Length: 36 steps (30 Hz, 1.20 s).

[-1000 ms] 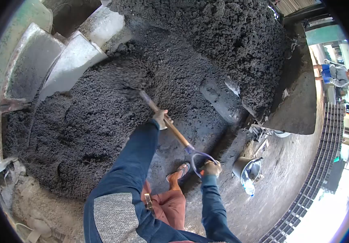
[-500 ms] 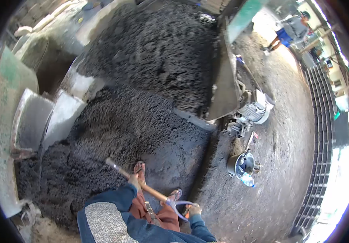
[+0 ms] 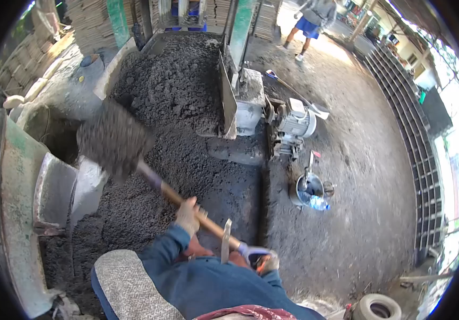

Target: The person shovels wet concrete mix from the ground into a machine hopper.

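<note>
A long-handled shovel (image 3: 172, 195) slants across in front of my body, its blade lifted at the left and heaped with dark, damp, crumbly material (image 3: 113, 137). The load is blurred by motion and hides the blade. My left hand (image 3: 188, 216) wraps round the middle of the wooden shaft. At the lower end, my right hand (image 3: 269, 262) grips the purple D-shaped handle. Behind and below the blade spreads a large pile of the same dark material (image 3: 173, 80). Just left of the load is a dark opening (image 3: 63, 140) beside a curved metal sheet (image 3: 59, 186).
An electric motor (image 3: 298, 120) stands right of the pile, with another shovel (image 3: 293, 92) behind it. A bucket (image 3: 296, 194) holds a tool and a plastic bottle (image 3: 317, 202). One person (image 3: 312, 21) stands at the back. A long rack (image 3: 408, 138) lines the right side; a tire (image 3: 376, 308) lies lower right.
The shovel blade has risen from the pile with a heaped load and swung up to the left. Both hands keep their hold. My view has tilted up, showing more background.
</note>
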### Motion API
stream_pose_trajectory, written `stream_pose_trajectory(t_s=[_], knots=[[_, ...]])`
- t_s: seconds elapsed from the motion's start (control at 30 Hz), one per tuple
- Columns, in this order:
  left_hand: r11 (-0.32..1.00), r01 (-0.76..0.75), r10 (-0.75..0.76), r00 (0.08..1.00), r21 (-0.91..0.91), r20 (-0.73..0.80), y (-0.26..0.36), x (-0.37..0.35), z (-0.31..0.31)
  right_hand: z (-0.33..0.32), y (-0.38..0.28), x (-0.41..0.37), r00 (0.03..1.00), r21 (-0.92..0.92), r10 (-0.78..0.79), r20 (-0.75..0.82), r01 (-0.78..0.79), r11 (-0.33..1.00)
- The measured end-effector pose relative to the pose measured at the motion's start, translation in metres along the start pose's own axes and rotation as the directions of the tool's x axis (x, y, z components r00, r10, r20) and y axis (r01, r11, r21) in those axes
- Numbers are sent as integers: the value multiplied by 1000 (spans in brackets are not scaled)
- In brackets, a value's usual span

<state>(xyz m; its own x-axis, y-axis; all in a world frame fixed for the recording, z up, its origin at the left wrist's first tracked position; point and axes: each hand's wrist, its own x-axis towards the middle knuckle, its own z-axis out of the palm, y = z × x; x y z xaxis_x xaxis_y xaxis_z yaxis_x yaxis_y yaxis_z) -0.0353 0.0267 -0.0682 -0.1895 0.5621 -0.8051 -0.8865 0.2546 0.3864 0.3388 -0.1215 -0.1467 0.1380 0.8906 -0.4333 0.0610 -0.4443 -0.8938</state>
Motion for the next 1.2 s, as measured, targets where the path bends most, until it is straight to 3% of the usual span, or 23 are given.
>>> stream_pose_trajectory(t_s=[0.03,0.1,0.17,0.2,0.23,0.3,0.33,0.43,0.47,0.5,0.57,0.7,0.73,0.77,0.8,0.83,0.87,0.9,0.97,1.03,1.07,1.2], knots=[[999,35,-34,997,-12,70,20,-9,37,18,-31,1,996,299,45,-79,-20,954],[998,53,-57,951,23,304,56,-30,102,39,-85,-2,968,427,-92,-235,188,885],[999,3,-25,800,37,599,83,-37,149,49,-125,-5,808,246,-418,-415,542,803],[999,34,-38,735,19,677,97,-55,172,59,-161,-22,743,216,-449,-496,606,765],[998,67,-49,660,5,749,109,-70,189,65,-186,-34,598,-35,-608,-523,697,716],[991,132,-79,538,9,839,122,-71,208,74,-222,-56,268,-513,-866,-422,716,472],[992,126,-73,522,7,850,125,-71,211,83,-230,-69,309,-580,-876,-370,660,478],[992,128,-96,628,19,772,123,-47,198,95,-234,-68,56,-745,-998,10,666,30],[997,50,-76,686,57,724,119,-14,193,100,-220,-65,109,-736,-993,52,676,35],[998,5,-44,678,56,734,115,-23,179,104,-194,-51,75,-752,-997,17,658,36],[995,-97,48,631,18,774,110,-50,161,83,-152,-27,88,-750,-992,95,661,-13],[980,-191,156,539,-60,828,89,-107,103,43,-103,-10,413,-495,-909,-60,778,387],[962,-234,253,551,-144,795,86,-124,87,26,-87,0,472,-367,-878,-78,805,466],[935,-280,343,559,-218,755,84,-135,68,10,-67,1,712,-384,-690,-128,606,697],[925,-232,380,566,-302,731,82,-126,41,-1,-73,-7,857,-202,-505,-105,479,854],[905,-184,416,573,-383,707,78,-112,13,-15,-50,9,897,-68,-428,-108,423,903],[880,-283,467,657,-381,592,62,-113,-14,-26,-37,19,932,65,-347,-103,354,933],[850,-381,520,716,-363,466,41,-118,-45,-39,-32,22,802,-287,-586,-117,538,793],[852,-373,449,882,-369,146,-2,-119,-101,-55,-27,20,933,20,-338,-124,343,939],[844,-400,373,917,-358,-145,-53,-130,-145,-74,-46,13,938,-317,-346,-27,321,893],[851,-374,321,926,-369,-198,-77,-130,-171,-82,-61,6,941,-473,-336,24,307,826],[790,-295,153,944,-538,-293,-156,-117,-268,-88,-84,5,927,-524,-330,177,373,766]])
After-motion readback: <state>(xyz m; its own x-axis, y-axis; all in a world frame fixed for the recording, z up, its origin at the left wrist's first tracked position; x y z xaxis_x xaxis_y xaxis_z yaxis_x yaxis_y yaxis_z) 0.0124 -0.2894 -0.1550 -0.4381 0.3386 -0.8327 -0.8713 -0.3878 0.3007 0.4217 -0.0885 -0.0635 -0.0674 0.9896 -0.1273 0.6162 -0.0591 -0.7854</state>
